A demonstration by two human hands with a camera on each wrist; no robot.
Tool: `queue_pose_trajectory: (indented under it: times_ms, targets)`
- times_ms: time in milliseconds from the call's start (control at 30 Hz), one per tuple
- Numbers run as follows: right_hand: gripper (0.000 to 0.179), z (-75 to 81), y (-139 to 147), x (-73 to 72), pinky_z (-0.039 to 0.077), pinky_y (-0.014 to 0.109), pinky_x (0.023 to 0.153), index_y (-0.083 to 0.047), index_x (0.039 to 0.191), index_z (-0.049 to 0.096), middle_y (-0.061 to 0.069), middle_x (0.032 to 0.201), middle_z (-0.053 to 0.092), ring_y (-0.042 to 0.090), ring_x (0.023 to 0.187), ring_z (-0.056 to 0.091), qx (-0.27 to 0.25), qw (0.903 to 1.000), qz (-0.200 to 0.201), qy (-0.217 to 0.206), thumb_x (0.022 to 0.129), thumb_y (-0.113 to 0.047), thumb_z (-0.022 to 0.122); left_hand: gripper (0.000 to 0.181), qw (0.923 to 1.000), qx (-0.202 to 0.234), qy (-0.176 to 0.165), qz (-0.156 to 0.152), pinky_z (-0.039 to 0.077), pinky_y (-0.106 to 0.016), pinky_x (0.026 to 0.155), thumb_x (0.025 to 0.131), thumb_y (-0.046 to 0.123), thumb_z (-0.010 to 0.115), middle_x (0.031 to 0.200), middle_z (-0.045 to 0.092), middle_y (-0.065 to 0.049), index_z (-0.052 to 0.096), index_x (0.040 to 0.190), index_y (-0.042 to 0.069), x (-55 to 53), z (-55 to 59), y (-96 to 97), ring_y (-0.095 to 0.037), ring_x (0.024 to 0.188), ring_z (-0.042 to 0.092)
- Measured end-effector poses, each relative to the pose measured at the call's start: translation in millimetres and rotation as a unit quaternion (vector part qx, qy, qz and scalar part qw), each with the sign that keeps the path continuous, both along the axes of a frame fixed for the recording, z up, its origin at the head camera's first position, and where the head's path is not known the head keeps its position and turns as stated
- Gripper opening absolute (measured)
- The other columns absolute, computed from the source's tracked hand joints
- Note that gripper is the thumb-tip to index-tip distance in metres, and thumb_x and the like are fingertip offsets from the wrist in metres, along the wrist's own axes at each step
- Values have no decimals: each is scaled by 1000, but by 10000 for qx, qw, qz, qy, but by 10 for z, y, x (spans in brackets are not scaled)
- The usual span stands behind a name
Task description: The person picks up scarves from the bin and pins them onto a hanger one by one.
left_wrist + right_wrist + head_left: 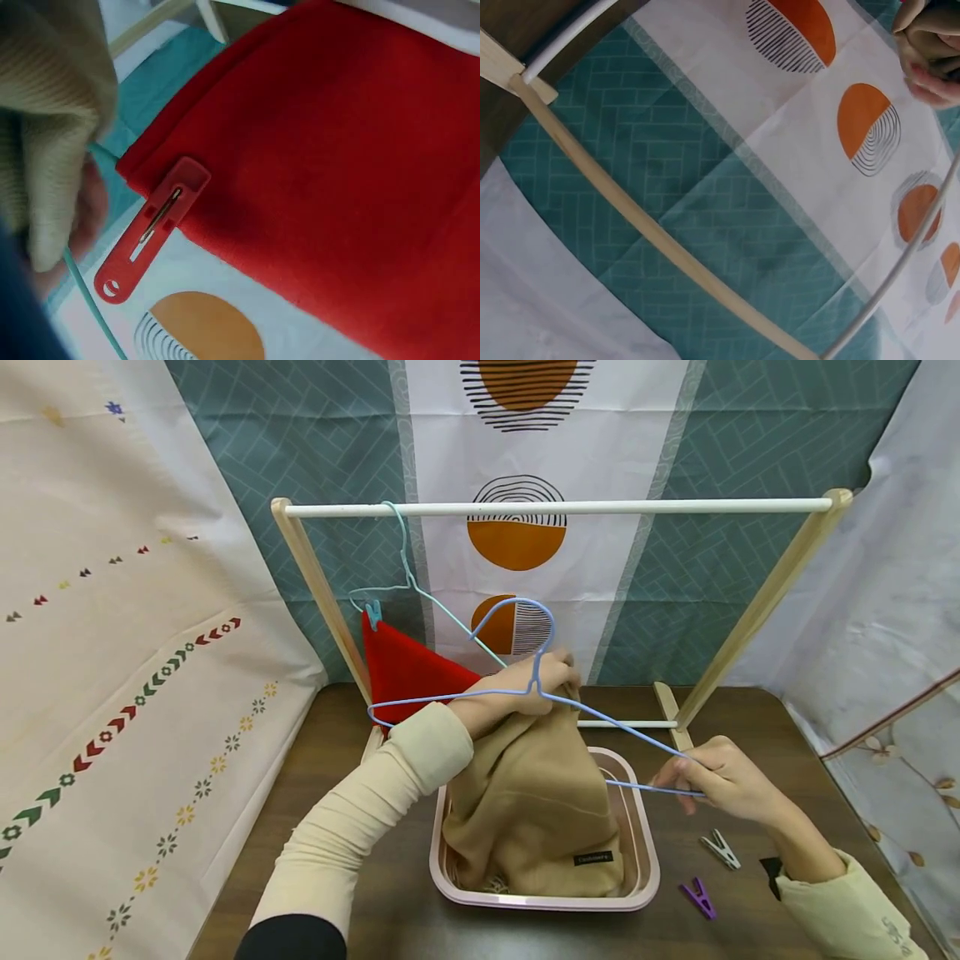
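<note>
My left hand (543,681) grips the upper end of a tan scarf (532,802), bunched in its fingers. The scarf hangs down into a pink basket (543,902), its small dark label facing up. A blue hanger (615,724) crosses over my left wrist, hook upward; part of its lower bar is hidden behind the scarf. At the hanger's right end, my right hand (716,777) holds it with curled fingers. In the right wrist view, the left hand (930,82) appears at the upper right corner with tan cloth.
A rack with a white rail (637,507) stands behind. On its left hangs a teal hanger (405,552) with a red cloth (408,664), clipped by a blue clothespin (373,614) and a red clothespin (154,229). White (722,849) and purple (699,898) clothespins lie right of the basket.
</note>
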State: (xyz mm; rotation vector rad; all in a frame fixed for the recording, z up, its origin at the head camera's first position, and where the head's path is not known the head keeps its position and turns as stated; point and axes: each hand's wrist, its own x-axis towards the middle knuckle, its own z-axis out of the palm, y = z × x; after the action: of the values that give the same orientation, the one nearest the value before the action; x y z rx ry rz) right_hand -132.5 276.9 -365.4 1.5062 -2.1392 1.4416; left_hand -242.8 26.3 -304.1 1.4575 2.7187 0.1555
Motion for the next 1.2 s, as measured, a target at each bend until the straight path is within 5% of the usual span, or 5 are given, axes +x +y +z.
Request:
queue_pose_trajectory:
  times_ms: [233,400,567,900,1200]
  targets:
    - [38,-13,-34,46,35,13,41,-6,84,67,-6,50,56,3,39,45,458,9976,-465,-246,88,16,36,17,9604,-208,2707,-633,39,-32,85,78,15,64,114,51,-8,68,94,16,282,-88,-118,-23,104,43]
    - [38,-48,-60,37,38,14,43,-8,83,67,-8,50,56,-1,42,48,557,9967,-532,-262,88,14,38,29,9820,-1325,1163,-673,42,-25,75,91,35,49,85,61,5,68,75,21,550,-147,-235,-13,88,52]
    - [35,-74,-61,33,40,14,45,-8,82,67,-9,50,56,0,43,51,514,9966,-643,-81,89,13,39,51,9901,-1352,-271,-279,46,-27,68,87,61,39,85,63,7,68,98,19,728,-213,-402,-9,84,57]
    - [38,6,-6,38,39,14,45,-5,82,67,-6,50,58,2,43,51,370,9967,-724,8,84,19,38,48,9928,555,971,-432,38,-31,95,86,36,60,120,55,-4,53,125,9,859,-452,-954,-19,111,50]
    - [39,0,69,-18,37,13,42,-6,86,68,-3,50,57,2,43,51,21,9986,-500,146,85,19,38,33,9378,2431,2408,-593,43,-36,90,81,19,66,109,58,-13,60,108,2,914,-649,-1243,-26,102,55]
